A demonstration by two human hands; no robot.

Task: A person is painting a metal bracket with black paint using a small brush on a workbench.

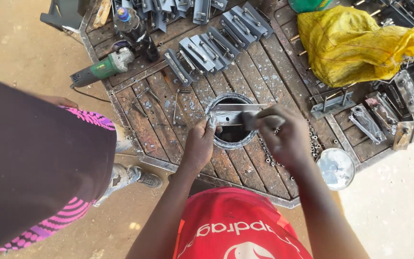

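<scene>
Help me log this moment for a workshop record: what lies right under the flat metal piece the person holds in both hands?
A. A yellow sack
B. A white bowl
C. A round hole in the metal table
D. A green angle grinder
C: the flat metal piece, held between the left hand and right hand, spans the round hole in the table.

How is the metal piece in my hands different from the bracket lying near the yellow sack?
The metal piece is a flat, shiny strip, held level by the left hand and right hand over the round hole. The bracket has upright tabs, looks duller, and rests untouched on the table. Both are grey metal.
</scene>
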